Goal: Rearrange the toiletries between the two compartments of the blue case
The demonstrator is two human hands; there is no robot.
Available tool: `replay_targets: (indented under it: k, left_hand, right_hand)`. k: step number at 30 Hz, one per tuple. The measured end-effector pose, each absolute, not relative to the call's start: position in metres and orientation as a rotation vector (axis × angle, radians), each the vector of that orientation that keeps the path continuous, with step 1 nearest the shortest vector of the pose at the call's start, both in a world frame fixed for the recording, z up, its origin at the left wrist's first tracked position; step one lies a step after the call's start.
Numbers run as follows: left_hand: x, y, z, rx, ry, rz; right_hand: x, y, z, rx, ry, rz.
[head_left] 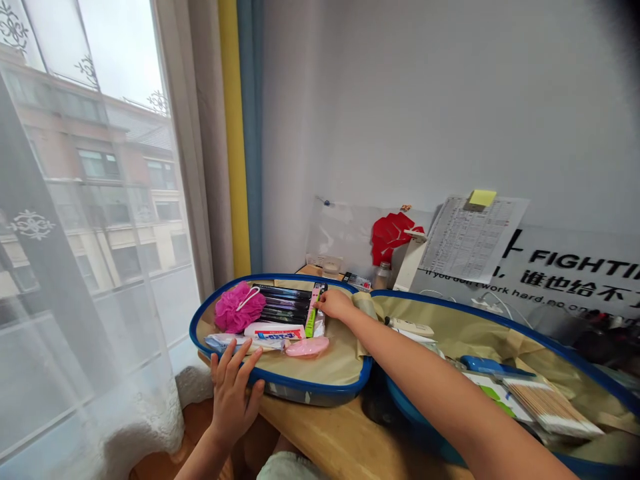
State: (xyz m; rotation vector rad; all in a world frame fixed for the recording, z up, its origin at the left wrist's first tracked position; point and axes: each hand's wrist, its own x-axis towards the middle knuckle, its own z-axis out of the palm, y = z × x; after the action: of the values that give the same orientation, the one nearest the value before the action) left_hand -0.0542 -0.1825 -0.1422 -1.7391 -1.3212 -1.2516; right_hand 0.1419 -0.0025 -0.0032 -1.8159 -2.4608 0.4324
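My right hand reaches into the left half of an open blue-rimmed case, its fingers pinched on a slim pink-and-green toothbrush package. Spread fingers of my left hand rest at the case's front rim, beside a white-and-blue packet. Just behind that packet lies a toothpaste box with red and blue print. A pink oval item in clear wrap sits toward the front. Farther back are a magenta bath puff and several dark slim packages in a stack.
The case's right half holds a bundle of cotton swabs, a blue item and a cream tube. Both halves stand on a wooden table. A glass jar is behind; curtains hang left.
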Motion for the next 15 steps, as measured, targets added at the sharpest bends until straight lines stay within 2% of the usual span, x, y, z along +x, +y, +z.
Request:
replay_targets:
  k: [7, 15]
  left_hand:
    - [-0.056, -0.182, -0.149, -1.727, -1.4, -1.241]
    - [-0.056, -0.182, -0.146, -1.732, -1.378, -1.265]
  right_hand:
    - [0.141, -0.006, 0.001, -1.747, -2.409, 0.513]
    - [0.209, 0.0, 0.083, -1.505, -2.31, 0.576]
